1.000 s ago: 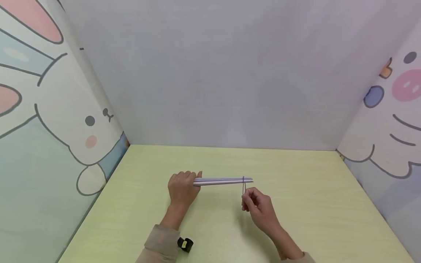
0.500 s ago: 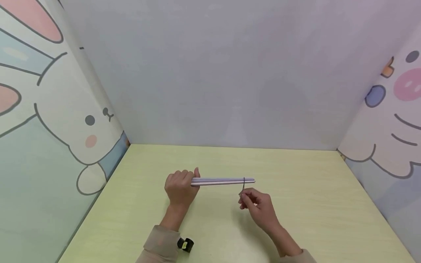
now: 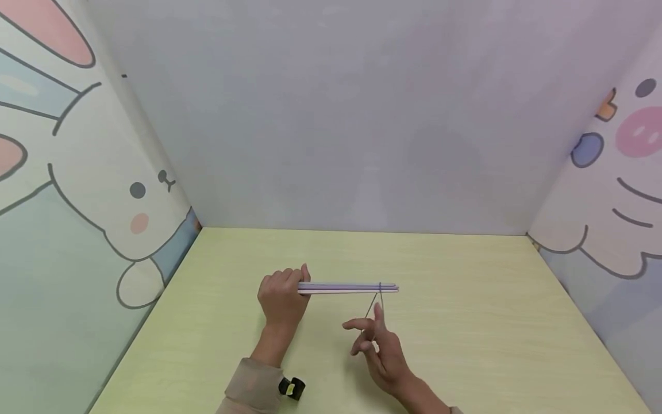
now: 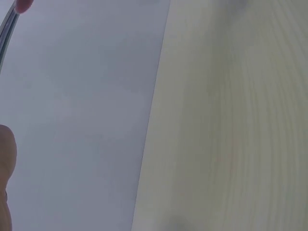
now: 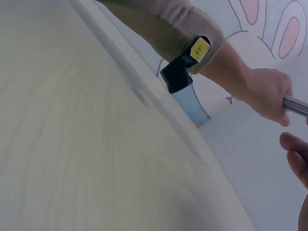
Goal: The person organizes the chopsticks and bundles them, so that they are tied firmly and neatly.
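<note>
My left hand point(image 3: 281, 296) grips a bundle of slim, pale lilac chopsticks point(image 3: 341, 288), held level with their far ends pointing right. Near those ends a thin dark rubber band point(image 3: 382, 305) goes around the bundle. It hangs down in two spread strands to my right hand point(image 3: 385, 356), whose fingers hold the loop stretched, one finger pointing up and another out to the left. In the left wrist view only a strip of the chopsticks point(image 4: 6, 33) shows beside a thumb point(image 4: 6, 154). The right wrist view has the left fist point(image 5: 269, 91) around the chopsticks point(image 5: 296, 106).
Below the hands lies a pale yellow wood-grain table point(image 3: 491, 310). A plain grey-white wall point(image 3: 362, 126) rises behind it, with cartoon-printed side walls point(image 3: 124, 230) left and right. A black wrist-worn device point(image 3: 292, 388) with a yellow label sits at the left sleeve.
My right hand has moved down and left, going from a pinch on the band to spread fingers that stretch its loop. The left hand keeps its grip on the chopsticks, almost unmoved.
</note>
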Motion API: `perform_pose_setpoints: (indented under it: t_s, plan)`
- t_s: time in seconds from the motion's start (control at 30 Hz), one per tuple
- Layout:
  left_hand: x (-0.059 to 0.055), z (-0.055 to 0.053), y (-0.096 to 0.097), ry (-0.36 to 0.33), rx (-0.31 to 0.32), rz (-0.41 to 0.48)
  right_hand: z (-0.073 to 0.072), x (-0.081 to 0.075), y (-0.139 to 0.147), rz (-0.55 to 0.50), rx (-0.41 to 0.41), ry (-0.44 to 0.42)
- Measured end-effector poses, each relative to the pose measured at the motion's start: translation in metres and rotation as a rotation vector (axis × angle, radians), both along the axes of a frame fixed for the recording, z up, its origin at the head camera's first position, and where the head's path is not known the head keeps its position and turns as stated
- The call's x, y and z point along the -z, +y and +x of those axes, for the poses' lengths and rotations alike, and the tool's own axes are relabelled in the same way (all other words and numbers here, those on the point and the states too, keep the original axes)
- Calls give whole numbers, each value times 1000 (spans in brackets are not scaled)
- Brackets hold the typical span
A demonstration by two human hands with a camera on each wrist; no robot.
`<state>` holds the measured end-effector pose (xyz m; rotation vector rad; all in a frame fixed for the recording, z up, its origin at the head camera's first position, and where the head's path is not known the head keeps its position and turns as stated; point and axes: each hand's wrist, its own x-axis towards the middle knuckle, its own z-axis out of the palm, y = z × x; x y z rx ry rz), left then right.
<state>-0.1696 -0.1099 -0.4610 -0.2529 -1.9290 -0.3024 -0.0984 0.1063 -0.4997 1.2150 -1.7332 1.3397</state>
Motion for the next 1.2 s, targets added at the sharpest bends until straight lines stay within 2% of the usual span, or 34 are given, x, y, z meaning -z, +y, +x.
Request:
perform_pose_setpoints:
  t_s: [0.1, 0.2, 0.3, 0.37, 0.43, 0.53, 0.6, 0.73, 0.83, 0.93, 1.2]
  plan:
    - [-4, 0, 2, 42, 7, 9, 7, -2, -8, -188, -103, -78]
    - [-7, 1, 3, 68, 6, 12, 16, -5, -14, -331, -161, -211]
    - [-7, 2, 3, 65, -2, 2, 24, -9, -18, -404, -121, -375]
    - [-6, 3, 4, 52, -10, -3, 24, -10, -19, -410, -70, -444]
    - [-5, 4, 4, 40, -18, -8, 21, -10, -19, -392, -47, -472]
    - [-4, 5, 6, 38, -25, -15, 14, -7, -17, -339, -36, -459]
    - [-4, 5, 6, 48, -29, -21, 10, -7, -13, -328, -22, -505]
    - [-3, 4, 4, 82, -29, -16, 2, -11, -3, -422, 45, -742]
    - [-3, 4, 2, 93, -19, -19, -2, -16, 3, -526, 40, -894]
    - [-1, 4, 1, 94, -13, -29, -3, -19, 8, -585, -24, -952]
    - [2, 3, 0, 166, 24, -49, -10, -22, 17, -758, -376, -944]
